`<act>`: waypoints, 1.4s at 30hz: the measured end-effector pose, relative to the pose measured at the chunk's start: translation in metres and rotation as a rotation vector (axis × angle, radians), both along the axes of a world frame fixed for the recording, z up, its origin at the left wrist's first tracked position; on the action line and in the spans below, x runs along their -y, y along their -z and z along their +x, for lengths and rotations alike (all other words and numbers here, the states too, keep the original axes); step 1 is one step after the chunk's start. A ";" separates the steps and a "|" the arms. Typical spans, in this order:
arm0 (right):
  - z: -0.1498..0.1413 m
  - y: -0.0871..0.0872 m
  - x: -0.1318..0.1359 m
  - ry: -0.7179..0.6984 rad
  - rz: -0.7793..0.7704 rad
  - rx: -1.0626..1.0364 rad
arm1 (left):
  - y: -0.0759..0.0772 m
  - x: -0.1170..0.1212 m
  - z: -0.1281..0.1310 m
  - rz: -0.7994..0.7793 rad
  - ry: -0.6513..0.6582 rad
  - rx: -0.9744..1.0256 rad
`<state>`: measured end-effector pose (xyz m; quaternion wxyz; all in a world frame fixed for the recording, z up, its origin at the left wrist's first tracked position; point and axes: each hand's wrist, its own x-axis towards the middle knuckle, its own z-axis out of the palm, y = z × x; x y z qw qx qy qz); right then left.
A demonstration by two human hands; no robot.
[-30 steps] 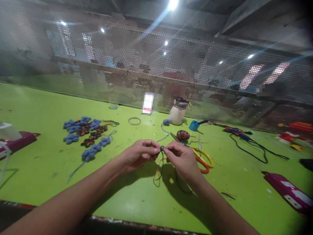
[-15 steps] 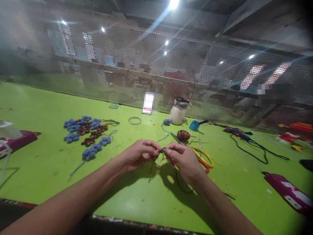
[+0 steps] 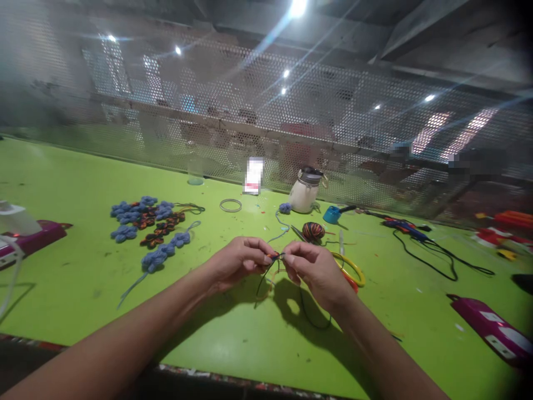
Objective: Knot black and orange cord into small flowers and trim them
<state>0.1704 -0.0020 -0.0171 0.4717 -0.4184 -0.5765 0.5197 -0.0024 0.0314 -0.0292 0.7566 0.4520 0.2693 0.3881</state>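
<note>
R hand [image 3: 316, 273] shifted, room b4 tbl edge [image 3: 208, 375]

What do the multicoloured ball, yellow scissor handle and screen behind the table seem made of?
Multicoloured ball: matt yarn or cord; wound strands show. Yellow scissor handle: probably smooth plastic, from its even bright colour. Screen: perhaps metal, dull grey, regularly perforated.
</note>
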 end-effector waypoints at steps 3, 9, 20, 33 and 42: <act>0.001 0.000 0.000 0.040 0.074 0.107 | 0.000 0.000 -0.001 -0.003 0.011 0.011; 0.001 -0.003 -0.001 0.060 0.117 0.163 | -0.001 0.000 -0.001 -0.008 0.044 0.022; -0.002 -0.001 0.001 0.075 0.079 0.148 | -0.001 0.001 0.000 0.004 0.052 0.010; -0.008 0.001 0.004 0.079 0.070 0.129 | -0.001 0.002 0.000 0.049 0.040 -0.014; -0.004 0.002 0.002 0.031 -0.003 0.054 | 0.001 0.000 0.002 0.112 -0.001 -0.088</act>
